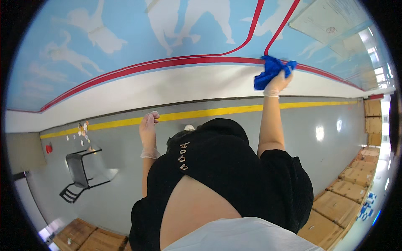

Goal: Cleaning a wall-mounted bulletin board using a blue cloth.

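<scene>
My right hand, in a clear disposable glove, grips a crumpled blue cloth against the wall. The cloth lies over the red stripe, where the light blue painted part meets the white lower part. Part of the cloth hangs below my fingers. My left hand, also gloved, hangs in front of my body over the floor, apart from the wall. Its fingers are curled in, and nothing shows in them.
A yellow line runs along the grey floor by the wall. On the left stands a black chair, with small scattered items and a red object beyond it. Cardboard boxes line the right side. A framed sheet hangs upper right.
</scene>
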Available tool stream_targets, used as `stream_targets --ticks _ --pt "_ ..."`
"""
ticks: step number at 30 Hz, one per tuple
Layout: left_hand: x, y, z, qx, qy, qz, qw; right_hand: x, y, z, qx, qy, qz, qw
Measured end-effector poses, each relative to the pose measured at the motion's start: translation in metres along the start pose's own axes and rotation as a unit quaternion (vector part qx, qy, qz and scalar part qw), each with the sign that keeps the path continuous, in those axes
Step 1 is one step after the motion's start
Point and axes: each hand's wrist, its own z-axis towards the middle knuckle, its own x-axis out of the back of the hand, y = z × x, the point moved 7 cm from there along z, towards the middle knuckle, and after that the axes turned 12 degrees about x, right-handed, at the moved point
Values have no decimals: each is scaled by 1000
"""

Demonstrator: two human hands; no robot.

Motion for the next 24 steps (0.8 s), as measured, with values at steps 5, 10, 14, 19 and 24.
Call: stream_targets --ticks 5,10,14,19,24 --pt "-31 -15 -12 29 -4 15 999 -57 2 -9 164 -31 -152 974" --pt "-69 -5 -45 7 -73 23 997 -146 18 -193 131 -499 -92 852" --pt "-58 -11 -67 5 -16 5 1000 -181 -45 -195 152 -514 -18 844" --pt "-18 -47 -105 69 93 -55 992 -236 -165 -96 473 -268 -16 839" --pt "-10 -76 -128 138 89 -46 985 -271 -155 -126 631 -250 -129 723"
